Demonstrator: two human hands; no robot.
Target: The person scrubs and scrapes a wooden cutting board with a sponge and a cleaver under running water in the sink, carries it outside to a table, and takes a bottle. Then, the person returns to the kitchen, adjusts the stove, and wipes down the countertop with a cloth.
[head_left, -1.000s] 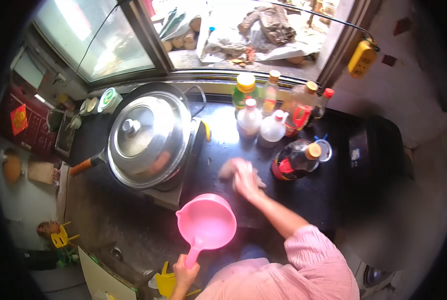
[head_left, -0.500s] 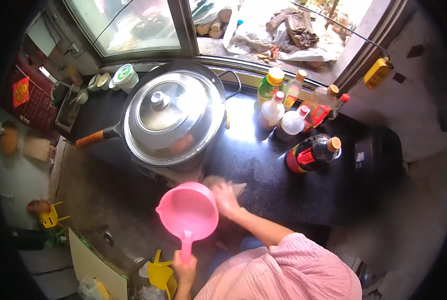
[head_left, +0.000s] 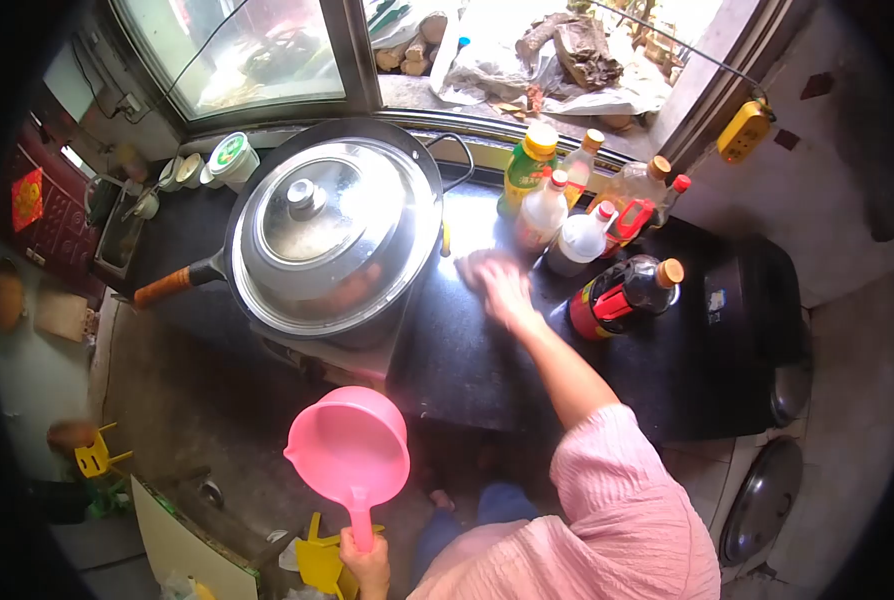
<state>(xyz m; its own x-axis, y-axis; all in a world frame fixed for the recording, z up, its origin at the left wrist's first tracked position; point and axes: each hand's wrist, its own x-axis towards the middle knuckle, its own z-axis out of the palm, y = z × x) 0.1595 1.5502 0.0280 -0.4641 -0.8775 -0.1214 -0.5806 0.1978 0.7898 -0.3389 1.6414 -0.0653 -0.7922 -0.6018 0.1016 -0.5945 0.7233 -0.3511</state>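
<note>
A pink ladle-like scoop [head_left: 349, 448] hangs over the floor in front of the counter, its handle gripped by my left hand [head_left: 367, 562]. My right hand [head_left: 508, 297] presses a greyish cloth [head_left: 479, 268] on the black countertop [head_left: 457, 375], between the wok and the bottles; the cloth is partly hidden and blurred. Left of it, a large wok [head_left: 235, 250] with a glass-and-metal lid [head_left: 342, 225] sits on a stove. A dark bottle with an orange cap [head_left: 622, 298] stands just right of my right forearm.
Several bottles [head_left: 542, 210] cluster by the window. A lidded tub [head_left: 234, 160] and small bowls stand behind the wok. A black box-like object [head_left: 752, 300] is at the right. The wok's wooden handle [head_left: 162, 287] juts left. A yellow stool [head_left: 322, 562] stands below.
My right hand with the cloth swept toward the stove's front corner, then away toward the window. The pink scoop now sits lower and further left in view. The camera view has shifted.
</note>
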